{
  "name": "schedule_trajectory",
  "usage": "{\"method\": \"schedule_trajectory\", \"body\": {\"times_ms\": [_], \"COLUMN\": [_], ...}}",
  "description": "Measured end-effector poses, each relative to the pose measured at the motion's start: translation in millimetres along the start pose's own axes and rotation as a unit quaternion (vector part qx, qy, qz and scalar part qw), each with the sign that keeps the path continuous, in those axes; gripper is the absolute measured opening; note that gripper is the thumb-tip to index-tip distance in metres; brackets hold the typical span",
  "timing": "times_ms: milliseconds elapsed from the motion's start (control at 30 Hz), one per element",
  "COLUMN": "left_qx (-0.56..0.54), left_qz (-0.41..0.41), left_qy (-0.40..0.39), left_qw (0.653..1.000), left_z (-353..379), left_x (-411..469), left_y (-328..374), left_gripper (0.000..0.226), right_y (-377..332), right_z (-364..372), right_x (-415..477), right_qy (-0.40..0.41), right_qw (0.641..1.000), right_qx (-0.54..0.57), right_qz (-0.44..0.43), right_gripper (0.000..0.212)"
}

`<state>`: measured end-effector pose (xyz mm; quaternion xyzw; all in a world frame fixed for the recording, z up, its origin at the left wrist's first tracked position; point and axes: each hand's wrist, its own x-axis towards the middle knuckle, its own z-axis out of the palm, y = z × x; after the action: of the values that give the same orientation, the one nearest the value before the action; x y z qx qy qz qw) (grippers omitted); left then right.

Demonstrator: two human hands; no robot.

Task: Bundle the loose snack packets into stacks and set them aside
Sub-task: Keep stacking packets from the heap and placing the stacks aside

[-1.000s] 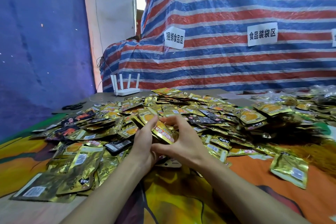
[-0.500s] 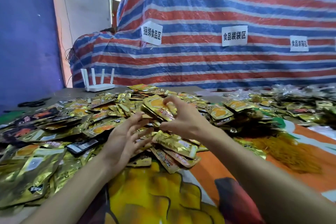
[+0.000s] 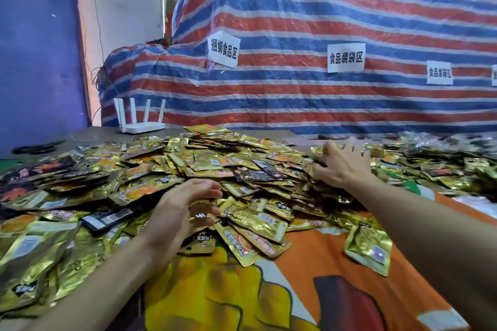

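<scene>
A wide heap of loose gold foil snack packets (image 3: 209,164), with a few dark ones mixed in, covers the table. My left hand (image 3: 183,209) hovers at the heap's near edge, fingers spread and loosely curved over a dark packet (image 3: 201,215), gripping nothing. My right hand (image 3: 340,165) reaches out to the heap's right side. Its fingers and thumb curl round a small stack of gold packets (image 3: 316,157), which touches the packets lying there.
A printed orange and yellow cloth (image 3: 309,263) covers the near table. One gold packet (image 3: 368,247) lies apart on it. A white router (image 3: 139,123) and black scissors (image 3: 35,146) sit at the back left. A striped tarp (image 3: 295,94) with paper signs rises behind.
My right hand carried the stack of packets from the middle, away from the left hand, out to the right side of the heap. The left hand let go and dropped toward the near packets.
</scene>
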<state>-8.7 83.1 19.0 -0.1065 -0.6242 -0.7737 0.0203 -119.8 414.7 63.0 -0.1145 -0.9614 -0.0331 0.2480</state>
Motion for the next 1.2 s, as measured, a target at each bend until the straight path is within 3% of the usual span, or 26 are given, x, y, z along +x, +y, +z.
{"method": "schedule_trajectory", "body": {"times_ms": [233, 333, 433, 500, 567, 633, 733, 800, 1033, 1200], "left_qx": [0.013, 0.126, 0.349, 0.496, 0.564, 0.58, 0.584, 0.59, 0.668, 0.629], "left_qz": [0.01, 0.079, 0.18, 0.176, 0.142, 0.123, 0.067, 0.002, -0.036, 0.02], "left_qy": [0.045, 0.118, 0.154, 0.166, 0.202, 0.251, 0.247, 0.223, 0.25, 0.283], "left_qw": [0.999, 0.982, 0.907, 0.834, 0.788, 0.766, 0.77, 0.776, 0.699, 0.724], "left_z": [-4, -10, -18, -26, -37, -51, -67, -72, -70, -73], "left_x": [1, 3, 7, 10, 14, 18, 21, 23, 26, 29], "left_y": [2, 0, -6, -8, -7, -4, -6, -10, -16, -15], "left_gripper": [0.019, 0.007, 0.017, 0.032, 0.046, 0.051, 0.063, 0.071, 0.058, 0.032], "right_y": [-25, -52, -87, -112, -134, -152, -163, -164, -160, -150], "right_z": [-21, -28, -29, -23, -14, -8, 1, 10, 20, 14], "right_x": [-4, -23, -51, -69, -79, -84, -82, -80, -83, -84], "right_qy": [0.035, 0.044, -0.053, -0.086, -0.06, -0.072, -0.161, -0.18, -0.076, -0.045], "right_qw": [0.998, 0.995, 0.966, 0.951, 0.949, 0.945, 0.942, 0.947, 0.974, 0.956], "right_qx": [-0.043, 0.061, 0.188, 0.221, 0.251, 0.271, 0.253, 0.237, 0.203, 0.279], "right_qz": [0.012, -0.064, -0.172, -0.197, -0.183, -0.168, -0.152, -0.121, -0.067, -0.077], "right_gripper": [0.056, 0.059, 0.056, 0.056, 0.052, 0.058, 0.077, 0.077, 0.038, 0.033]}}
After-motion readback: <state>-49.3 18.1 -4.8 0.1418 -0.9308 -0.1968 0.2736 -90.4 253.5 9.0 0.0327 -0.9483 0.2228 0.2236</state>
